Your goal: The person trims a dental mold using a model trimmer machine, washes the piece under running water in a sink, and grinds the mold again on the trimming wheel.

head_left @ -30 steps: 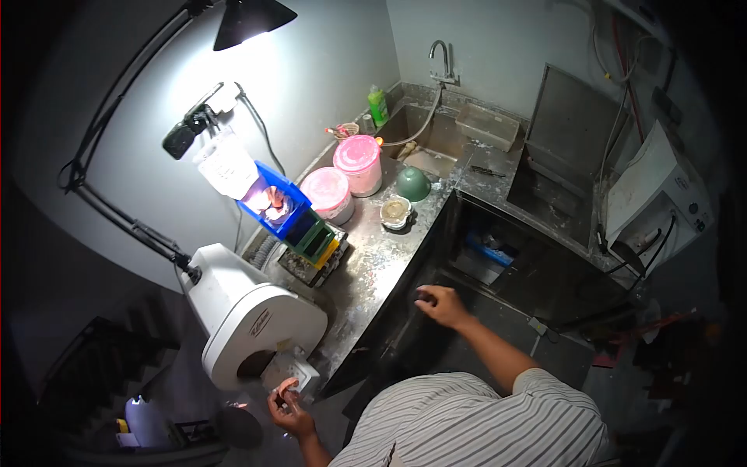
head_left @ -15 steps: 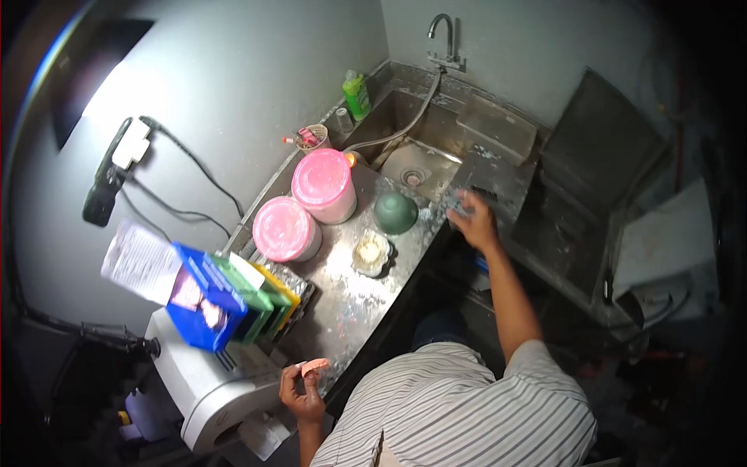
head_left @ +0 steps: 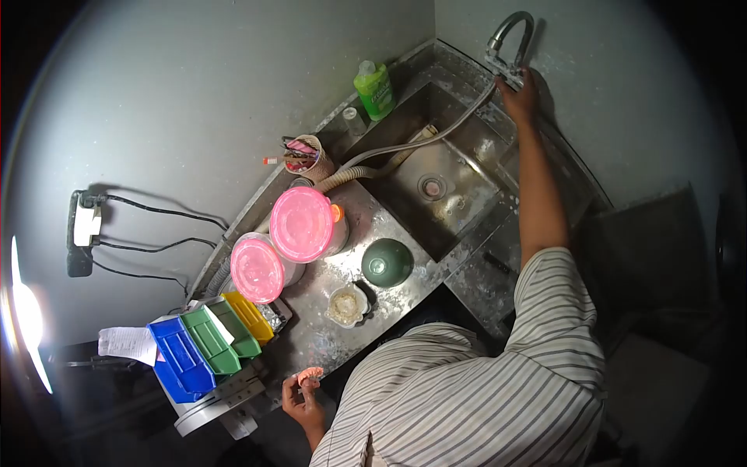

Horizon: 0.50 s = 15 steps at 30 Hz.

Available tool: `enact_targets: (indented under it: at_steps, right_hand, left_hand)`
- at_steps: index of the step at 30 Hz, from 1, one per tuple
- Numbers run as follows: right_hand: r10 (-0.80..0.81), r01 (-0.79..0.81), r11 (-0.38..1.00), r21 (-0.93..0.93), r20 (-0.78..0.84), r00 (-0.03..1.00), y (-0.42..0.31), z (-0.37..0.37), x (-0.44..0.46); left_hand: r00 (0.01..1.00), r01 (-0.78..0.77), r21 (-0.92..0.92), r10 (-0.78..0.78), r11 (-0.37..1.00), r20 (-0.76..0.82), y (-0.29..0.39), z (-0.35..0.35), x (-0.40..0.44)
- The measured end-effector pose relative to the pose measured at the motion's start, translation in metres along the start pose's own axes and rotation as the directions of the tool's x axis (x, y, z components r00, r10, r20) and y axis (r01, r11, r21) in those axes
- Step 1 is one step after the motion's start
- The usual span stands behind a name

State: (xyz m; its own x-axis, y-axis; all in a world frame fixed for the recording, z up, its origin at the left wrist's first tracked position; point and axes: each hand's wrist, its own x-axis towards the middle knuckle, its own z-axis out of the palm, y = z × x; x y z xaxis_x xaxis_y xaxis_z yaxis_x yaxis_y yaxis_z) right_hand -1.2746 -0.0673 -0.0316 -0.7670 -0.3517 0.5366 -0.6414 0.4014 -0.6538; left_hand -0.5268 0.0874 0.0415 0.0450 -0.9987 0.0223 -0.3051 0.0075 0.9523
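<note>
Low at the left, my left hand [head_left: 303,405] pinches a pink, arch-shaped denture [head_left: 310,375] between thumb and fingers, above the counter's front edge. My right arm reaches across the sink to the wall, where my right hand [head_left: 520,100] is closed around the base of the chrome tap [head_left: 510,39], at its handle. Exactly how the fingers sit there is partly hidden. On the counter between the hands are an upturned green rubber bowl [head_left: 387,263] and a small white dish [head_left: 347,306] with pale, crusty material in it.
The steel sink [head_left: 459,183] has a hose [head_left: 436,140] running over it. Two pink-lidded tubs [head_left: 302,224], a cup of tools [head_left: 305,159] and a green soap bottle [head_left: 375,92] stand along the wall. Blue, green and yellow bins [head_left: 183,358] sit at the left.
My right hand has moved from over the counter by the sink up to the tap. My left hand still holds the denture. The view has turned towards the sink.
</note>
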Motion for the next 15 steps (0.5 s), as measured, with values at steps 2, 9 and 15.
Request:
enact_targets:
  at_steps: [2,9,15]
  right_hand:
    - [-0.077,0.084,0.993,0.084,-0.078,0.994,0.014,0.006,-0.005]
    - [-0.401,0.373,0.916,-0.150,-0.262,0.878,-0.053,-0.008,-0.075]
    - [0.322,-0.856,-0.198,0.478,0.856,0.404,-0.057,0.111,-0.184]
  left_hand:
    - [1.000,0.011,0.034,-0.011,0.999,0.007,-0.006,0.009,0.000]
    - [1.000,0.030,0.080,-0.029,0.996,-0.008,0.012,0.056,0.018]
    - [0.991,0.089,0.094,-0.079,0.992,-0.105,0.040,0.087,0.025]
